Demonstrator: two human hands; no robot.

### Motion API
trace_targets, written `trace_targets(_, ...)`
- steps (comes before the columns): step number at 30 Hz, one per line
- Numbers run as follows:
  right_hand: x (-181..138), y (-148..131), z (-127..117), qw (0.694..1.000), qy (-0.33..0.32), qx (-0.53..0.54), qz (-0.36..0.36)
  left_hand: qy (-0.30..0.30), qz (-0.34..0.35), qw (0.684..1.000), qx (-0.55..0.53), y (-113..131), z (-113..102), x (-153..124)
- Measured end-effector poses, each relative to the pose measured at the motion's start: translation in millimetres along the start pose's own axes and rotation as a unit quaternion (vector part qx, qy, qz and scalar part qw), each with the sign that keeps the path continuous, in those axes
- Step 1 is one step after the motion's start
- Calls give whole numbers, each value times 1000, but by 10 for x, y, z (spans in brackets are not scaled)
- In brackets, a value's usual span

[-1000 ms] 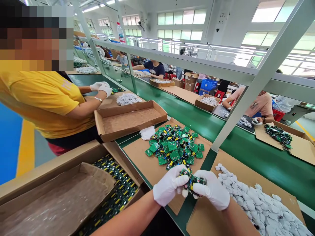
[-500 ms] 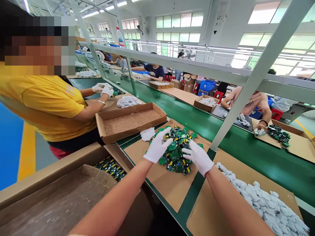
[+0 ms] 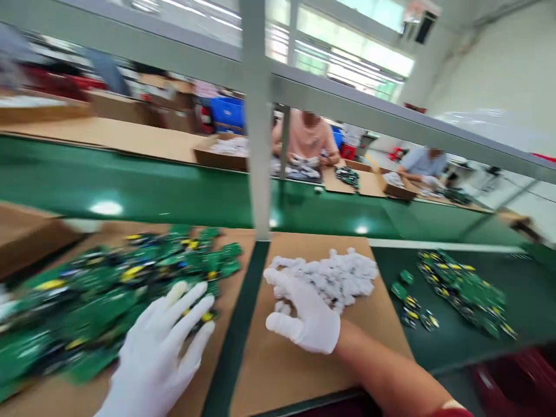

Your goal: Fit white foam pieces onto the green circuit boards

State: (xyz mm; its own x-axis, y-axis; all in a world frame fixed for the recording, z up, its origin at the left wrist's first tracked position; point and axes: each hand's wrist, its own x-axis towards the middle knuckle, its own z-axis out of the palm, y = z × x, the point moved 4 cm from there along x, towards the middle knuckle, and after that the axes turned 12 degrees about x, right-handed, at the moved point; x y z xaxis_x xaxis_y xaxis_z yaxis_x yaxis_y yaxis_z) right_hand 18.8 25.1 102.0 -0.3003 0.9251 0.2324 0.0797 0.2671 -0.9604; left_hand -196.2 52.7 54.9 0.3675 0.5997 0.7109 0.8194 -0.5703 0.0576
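My left hand [image 3: 158, 347], in a white glove, has its fingers spread beside the right edge of a heap of green circuit boards [image 3: 99, 307] with yellow and dark parts. Nothing shows in its grasp. My right hand [image 3: 306, 310], gloved as well, is open over cardboard at the near left side of a pile of small white pieces [image 3: 334, 278]. Its thumb is apart from the fingers, and it covers part of that pile. Motion blur hides whether its fingertips touch the pieces.
A grey metal post [image 3: 257, 127] rises between the two cardboard sheets, beneath a long rail [image 3: 391, 116]. More circuit boards [image 3: 469, 289] lie to the right. Beyond the green conveyor belt [image 3: 195, 200], co-workers sit at their stations. A cardboard tray [image 3: 32, 231] stands at the left.
The view has swung right and closer to the bench. My right hand has moved from the circuit boards to the white pieces; my left hand is now at the heap's right edge.
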Motion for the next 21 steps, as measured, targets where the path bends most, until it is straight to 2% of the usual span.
trace_targets(3, -413, -32, -675, 976, 141, -163, -28, -2, 145, 988, -58, 383, 247, -67)
trace_targets(6, -1016, 39, -1391, 921, 253, -296, 7, -13, 263, 962, -76, 663, 426, -107)
trace_targets(7, -1252, 85, -1613, 891, 288, -350, 31, -15, 289, 954, -80, 729, 464, -103)
trace_targets(9, -1720, 219, -1981, 825, 317, -457, 99, -22, 323, 943, -79, 841, 513, -67)
trace_targets(12, -2300, 492, -2313, 774, 286, -522, 217, -26, 352, 933, -75, 1058, 510, 35)
trace_targets(14, -2524, 648, -2414, 768, 268, -519, 263, -25, 358, 929, -91, 1275, 459, 127)
trace_targets(16, -2573, 753, -2467, 778, 254, -505, 273, -32, 361, 924, -121, 1541, 400, 227)
trace_targets(21, -2231, 881, -2662, 802, 199, -497, 267, -55, 364, 907, -207, 2133, 400, 367)
